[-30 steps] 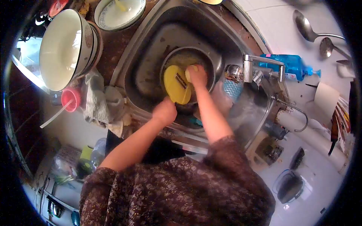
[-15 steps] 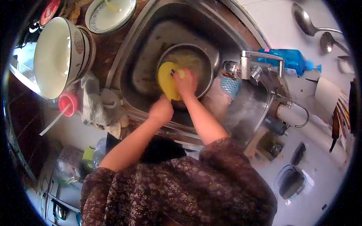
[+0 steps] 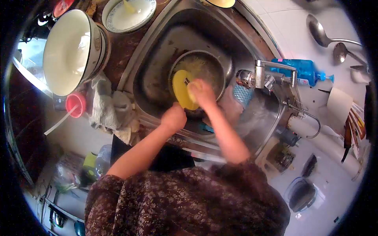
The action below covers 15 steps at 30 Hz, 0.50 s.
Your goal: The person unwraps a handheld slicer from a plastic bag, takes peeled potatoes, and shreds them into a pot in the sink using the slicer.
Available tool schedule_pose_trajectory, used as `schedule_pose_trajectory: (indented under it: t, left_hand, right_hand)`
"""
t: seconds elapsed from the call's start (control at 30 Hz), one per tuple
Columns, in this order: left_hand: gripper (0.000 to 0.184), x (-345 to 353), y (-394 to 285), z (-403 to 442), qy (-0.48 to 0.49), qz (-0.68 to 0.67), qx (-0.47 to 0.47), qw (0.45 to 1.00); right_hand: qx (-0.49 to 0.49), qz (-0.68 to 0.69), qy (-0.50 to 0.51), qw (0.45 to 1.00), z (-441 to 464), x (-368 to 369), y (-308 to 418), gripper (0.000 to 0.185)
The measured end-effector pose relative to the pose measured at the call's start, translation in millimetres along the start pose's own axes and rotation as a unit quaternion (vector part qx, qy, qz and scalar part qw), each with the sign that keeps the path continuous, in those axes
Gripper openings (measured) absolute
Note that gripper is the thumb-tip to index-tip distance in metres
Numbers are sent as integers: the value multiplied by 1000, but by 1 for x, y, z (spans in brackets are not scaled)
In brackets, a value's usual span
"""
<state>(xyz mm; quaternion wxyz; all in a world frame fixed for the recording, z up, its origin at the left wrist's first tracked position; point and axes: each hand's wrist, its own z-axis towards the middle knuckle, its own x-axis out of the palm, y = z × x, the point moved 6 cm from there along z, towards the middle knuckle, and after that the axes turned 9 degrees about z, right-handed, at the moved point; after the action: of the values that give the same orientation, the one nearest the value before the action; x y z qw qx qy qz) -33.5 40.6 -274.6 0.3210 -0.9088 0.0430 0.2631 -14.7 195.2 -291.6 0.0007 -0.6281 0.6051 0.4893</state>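
A yellow plate (image 3: 181, 87) with a small dark mark on its face is tilted over a round metal basin (image 3: 220, 65) in the sink. My left hand (image 3: 174, 117) is closed on the plate's near edge. Against the plate's face, my right hand (image 3: 202, 92) is closed around a pale yellow sponge (image 3: 193, 89), which is partly hidden by the fingers. Murky water with yellowish strands (image 3: 195, 65) shows inside the basin.
The faucet (image 3: 262, 74) stands right of the basin, beside a blue textured cloth (image 3: 243, 95). A blue pump bottle (image 3: 303, 72) lies behind it. Stacked enamel basins (image 3: 66, 53), a patterned dish (image 3: 132, 17), a pink cup (image 3: 75, 105) and a grey rag (image 3: 104, 104) are at the left.
My right hand has shifted lower across the plate with the sponge. My left hand keeps its hold at the edge. The whole view has shifted slightly, showing a yellow rim at the top.
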Motion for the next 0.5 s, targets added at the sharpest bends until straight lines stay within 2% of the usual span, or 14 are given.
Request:
schedule_pose_trajectory:
  t: [0.07, 0.1, 0.2, 0.3, 0.43, 0.5]
  left_hand:
    - [21, 0, 0, 1, 11, 25, 7, 1000]
    - [21, -5, -1, -2, 1, 7, -2, 1000]
    - [19, -5, -3, -9, 0, -5, -21, 1000]
    - [19, -18, -7, -9, 5, -2, -28, 1000]
    - [20, -17, -8, -12, 14, -12, -40, 999]
    - [20, -17, -12, -14, 28, -5, -30, 999]
  right_hand:
    - [-25, -88, -18, 996, -45, 1, 48, 41]
    - [-51, -68, -43, 995, -50, 1, 56, 40]
    - [-9, -94, -87, 992, -10, 11, 22, 40]
    - [-42, -121, -148, 981, 11, 13, 18, 37]
    - [-28, -139, -140, 980, 44, 12, 12, 40]
    - [-20, -190, -224, 956, 42, -2, 22, 37]
